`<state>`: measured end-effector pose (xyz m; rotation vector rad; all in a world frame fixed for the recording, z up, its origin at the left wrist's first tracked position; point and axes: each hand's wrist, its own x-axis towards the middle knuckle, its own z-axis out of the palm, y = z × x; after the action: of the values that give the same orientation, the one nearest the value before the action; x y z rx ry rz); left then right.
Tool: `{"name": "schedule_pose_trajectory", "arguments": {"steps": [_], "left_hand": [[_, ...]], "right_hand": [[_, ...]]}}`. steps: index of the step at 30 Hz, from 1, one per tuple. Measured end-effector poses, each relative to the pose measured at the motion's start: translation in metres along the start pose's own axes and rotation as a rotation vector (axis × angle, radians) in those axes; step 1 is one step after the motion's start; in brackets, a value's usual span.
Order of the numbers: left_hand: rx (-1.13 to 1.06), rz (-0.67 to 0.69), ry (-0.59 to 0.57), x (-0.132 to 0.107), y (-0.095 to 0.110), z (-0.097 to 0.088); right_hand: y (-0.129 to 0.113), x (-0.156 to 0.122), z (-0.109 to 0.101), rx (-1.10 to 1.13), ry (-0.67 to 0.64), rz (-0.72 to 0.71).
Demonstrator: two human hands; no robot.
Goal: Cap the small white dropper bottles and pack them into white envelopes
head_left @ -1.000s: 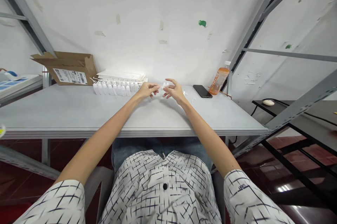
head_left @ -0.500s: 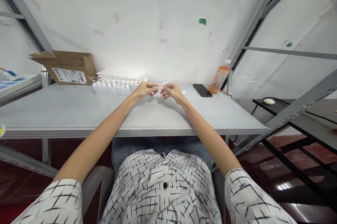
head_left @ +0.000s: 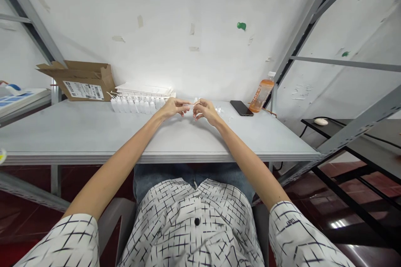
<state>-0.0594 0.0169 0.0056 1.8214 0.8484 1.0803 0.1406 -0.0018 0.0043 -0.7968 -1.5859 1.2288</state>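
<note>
Over the back middle of the table, my left hand (head_left: 175, 108) pinches a small whitish piece (head_left: 191, 105) between thumb and fingertips. My right hand (head_left: 205, 110) meets it from the other side, fingers curled and pressed together at the piece's right end. Its exact kind is too small to make out, and the fingers partly hide it. Left of my left hand stand rows of small white bottle-like items (head_left: 134, 105), some with thin white strands on top. Close to the right of my right hand lie small clear and white bits (head_left: 219, 110).
White sheets (head_left: 142, 88) lie behind the rows. An open cardboard box (head_left: 84, 81) stands at the back left. A black phone (head_left: 241, 108) lies right of my hands, beside an orange drink bottle (head_left: 262, 93) leaning at the metal post. The grey table (head_left: 184, 141) ends near my lap.
My hands stay in nearly the same place. The right fingers have shifted and curled more around the small piece, and the thin white strand seen between the hands no longer shows clearly.
</note>
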Motion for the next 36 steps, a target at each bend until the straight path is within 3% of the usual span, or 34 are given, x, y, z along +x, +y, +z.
{"name": "schedule_pose_trajectory", "arguments": {"steps": [9,17,20,36], "left_hand": [[0.172,0.089,0.055,0.003,-0.001,0.006],[0.081,-0.050,0.122,0.002,0.004,0.011],[0.065,-0.092,0.109,0.001,0.005,0.012],[0.104,-0.013,0.066,0.002,-0.002,0.001]], "right_hand": [[0.001,0.003,0.000,0.007,0.060,0.025],[0.002,0.007,-0.002,-0.047,0.114,0.001],[0.003,0.008,-0.002,-0.078,0.116,0.006],[0.000,0.004,-0.002,-0.067,0.050,-0.006]]}}
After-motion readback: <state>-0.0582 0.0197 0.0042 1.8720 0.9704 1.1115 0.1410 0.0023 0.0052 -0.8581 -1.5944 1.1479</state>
